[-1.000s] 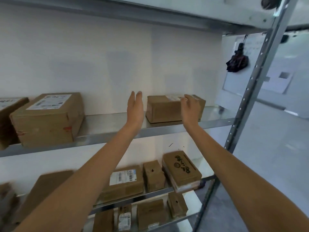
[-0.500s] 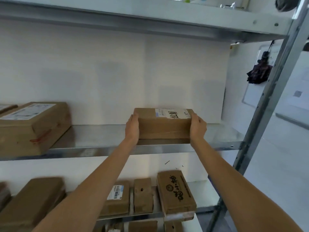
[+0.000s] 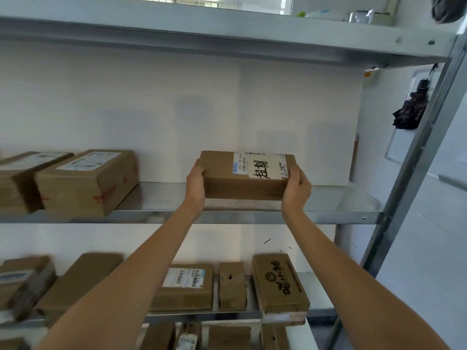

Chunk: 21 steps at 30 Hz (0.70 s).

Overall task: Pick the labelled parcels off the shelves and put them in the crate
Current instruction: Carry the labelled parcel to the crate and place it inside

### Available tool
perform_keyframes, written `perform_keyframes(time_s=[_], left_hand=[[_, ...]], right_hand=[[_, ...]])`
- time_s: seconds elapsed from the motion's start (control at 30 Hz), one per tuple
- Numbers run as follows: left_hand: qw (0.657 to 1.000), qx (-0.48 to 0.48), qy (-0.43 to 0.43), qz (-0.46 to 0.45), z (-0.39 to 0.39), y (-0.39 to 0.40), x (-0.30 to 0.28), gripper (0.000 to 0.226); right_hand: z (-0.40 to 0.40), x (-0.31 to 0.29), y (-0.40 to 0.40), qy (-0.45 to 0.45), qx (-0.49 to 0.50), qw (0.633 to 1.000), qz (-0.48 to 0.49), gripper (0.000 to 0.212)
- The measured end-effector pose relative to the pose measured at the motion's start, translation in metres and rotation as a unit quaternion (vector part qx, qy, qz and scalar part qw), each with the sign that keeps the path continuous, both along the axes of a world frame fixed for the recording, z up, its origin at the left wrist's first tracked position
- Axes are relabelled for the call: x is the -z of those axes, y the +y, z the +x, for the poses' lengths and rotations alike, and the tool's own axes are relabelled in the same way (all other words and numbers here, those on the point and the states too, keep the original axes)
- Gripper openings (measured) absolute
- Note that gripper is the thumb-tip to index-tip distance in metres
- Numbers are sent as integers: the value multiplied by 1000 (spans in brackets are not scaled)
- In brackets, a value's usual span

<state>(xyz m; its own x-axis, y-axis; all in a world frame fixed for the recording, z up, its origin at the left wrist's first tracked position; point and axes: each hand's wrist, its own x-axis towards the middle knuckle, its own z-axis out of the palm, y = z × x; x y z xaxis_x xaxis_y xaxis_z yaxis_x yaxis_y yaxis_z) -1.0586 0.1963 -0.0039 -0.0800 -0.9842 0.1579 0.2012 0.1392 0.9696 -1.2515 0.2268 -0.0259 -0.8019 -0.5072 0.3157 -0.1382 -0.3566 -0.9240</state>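
Note:
A brown cardboard parcel (image 3: 235,180) with a white barcode label and black handwriting on top is held just above the middle metal shelf (image 3: 328,210). My left hand (image 3: 195,181) grips its left end. My right hand (image 3: 296,188) grips its right end, fingers curled over the top edge. Two more labelled parcels (image 3: 86,183) stand at the left of the same shelf. The crate is not in view.
The lower shelf (image 3: 252,315) carries several brown boxes, one with a white label (image 3: 185,286) and one with black printing (image 3: 279,281). A slanted steel upright (image 3: 414,157) bounds the rack on the right. The top shelf (image 3: 227,36) hangs overhead. A dark folded umbrella (image 3: 412,109) hangs beyond.
Both hands went from open in front of the parcel to gripping its two ends, and the parcel is now raised slightly off the shelf. My view has moved closer and upward.

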Motion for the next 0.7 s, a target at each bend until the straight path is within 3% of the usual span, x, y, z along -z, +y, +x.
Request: perform_keyframes(time_s=[0.27, 0.3, 0.37, 0.4, 0.53, 0.7], left_hand=[[999, -9, 23, 25, 82, 12, 4, 25], [998, -8, 30, 48, 93, 15, 4, 39], [996, -3, 41, 84, 110, 9, 14, 91], [995, 5, 34, 91, 118, 9, 19, 102], [998, 43, -36, -12, 136, 42, 19, 66], [996, 74, 29, 39, 137, 57, 20, 47]], right_hand=[[78, -5, 20, 14, -13, 1000, 10, 34], [87, -4, 23, 4, -11, 1000, 12, 34], [104, -2, 33, -38, -9, 999, 8, 32], [111, -2, 40, -58, -3, 998, 5, 31], [131, 3, 74, -112, -3, 994, 1, 34], [123, 15, 142, -155, -100, 981, 67, 22]])
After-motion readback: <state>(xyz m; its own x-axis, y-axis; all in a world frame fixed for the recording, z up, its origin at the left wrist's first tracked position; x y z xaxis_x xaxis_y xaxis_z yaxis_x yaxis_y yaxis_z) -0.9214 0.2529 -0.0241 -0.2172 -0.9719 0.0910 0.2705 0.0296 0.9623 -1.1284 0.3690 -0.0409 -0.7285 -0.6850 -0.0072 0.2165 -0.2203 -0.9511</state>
